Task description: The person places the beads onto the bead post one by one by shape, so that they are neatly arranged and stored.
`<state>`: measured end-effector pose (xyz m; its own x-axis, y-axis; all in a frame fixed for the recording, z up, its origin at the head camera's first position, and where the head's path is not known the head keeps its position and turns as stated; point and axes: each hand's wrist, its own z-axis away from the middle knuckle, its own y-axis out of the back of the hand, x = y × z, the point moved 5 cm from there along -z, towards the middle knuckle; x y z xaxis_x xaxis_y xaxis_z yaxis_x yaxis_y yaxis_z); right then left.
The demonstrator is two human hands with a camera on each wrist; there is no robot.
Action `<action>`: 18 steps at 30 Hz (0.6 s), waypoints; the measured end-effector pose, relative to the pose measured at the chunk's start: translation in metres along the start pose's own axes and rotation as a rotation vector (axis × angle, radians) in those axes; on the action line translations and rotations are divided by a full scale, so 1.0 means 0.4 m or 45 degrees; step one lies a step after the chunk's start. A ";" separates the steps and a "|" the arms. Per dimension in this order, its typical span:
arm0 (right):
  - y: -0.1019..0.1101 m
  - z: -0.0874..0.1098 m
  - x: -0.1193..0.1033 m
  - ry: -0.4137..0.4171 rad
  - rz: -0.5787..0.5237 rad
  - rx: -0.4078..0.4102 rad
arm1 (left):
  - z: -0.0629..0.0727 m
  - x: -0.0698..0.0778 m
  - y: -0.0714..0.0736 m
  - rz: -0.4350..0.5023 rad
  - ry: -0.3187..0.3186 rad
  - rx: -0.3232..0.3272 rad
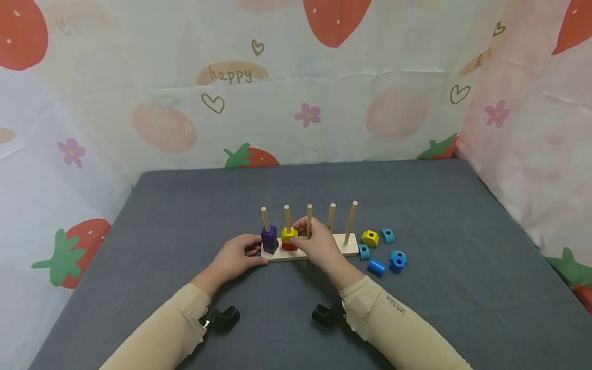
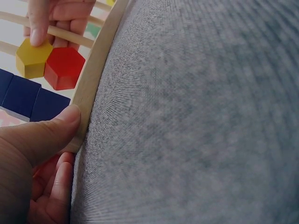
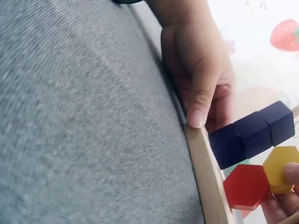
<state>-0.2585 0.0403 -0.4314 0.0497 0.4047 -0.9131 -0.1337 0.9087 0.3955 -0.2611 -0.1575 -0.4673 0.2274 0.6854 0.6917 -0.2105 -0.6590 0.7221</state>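
A wooden peg board [image 1: 279, 257] with several upright pegs lies on the table. My left hand [image 1: 236, 258] grips its left end, thumb on the near edge. Dark blue square blocks [image 3: 252, 135] are stacked on the leftmost peg. On the second peg a red hexagonal block [image 2: 64, 68] sits low, touching the base. Directly above it, a yellow hexagonal block [image 1: 289, 235] is around the same peg, pinched between the thumb and fingers of my right hand [image 1: 322, 247]. That hand partly covers the middle pegs and the board behind it.
Right of the board lie a loose yellow block [image 1: 370, 238], several teal arched pieces [image 1: 387, 236], a blue cylinder lying on its side [image 1: 376, 267] and another blue round piece [image 1: 398, 264]. A patterned cloth [image 1: 342, 123] hangs behind the grey table [image 1: 208, 200].
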 end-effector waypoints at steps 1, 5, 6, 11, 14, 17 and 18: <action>-0.001 0.000 0.002 -0.002 0.004 -0.001 | 0.000 0.000 0.000 -0.003 0.000 0.001; -0.002 -0.001 0.005 -0.002 0.002 0.000 | 0.000 0.001 0.001 -0.012 0.004 0.001; -0.002 -0.002 0.005 -0.002 0.003 0.002 | 0.000 0.001 0.002 -0.014 0.005 0.000; 0.000 -0.001 0.004 -0.001 -0.011 -0.003 | 0.000 0.001 0.002 -0.021 0.003 0.005; 0.003 0.003 0.005 -0.001 -0.020 -0.019 | 0.000 0.002 0.001 -0.019 0.003 0.009; 0.009 0.010 0.007 0.009 -0.019 -0.030 | 0.000 0.002 0.001 -0.018 0.000 0.008; 0.012 0.013 0.007 0.020 -0.020 -0.034 | 0.000 0.002 0.002 -0.018 -0.002 0.006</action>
<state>-0.2540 0.0463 -0.4314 0.0362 0.3889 -0.9206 -0.1593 0.9116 0.3789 -0.2611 -0.1573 -0.4661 0.2318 0.6939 0.6817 -0.2028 -0.6510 0.7315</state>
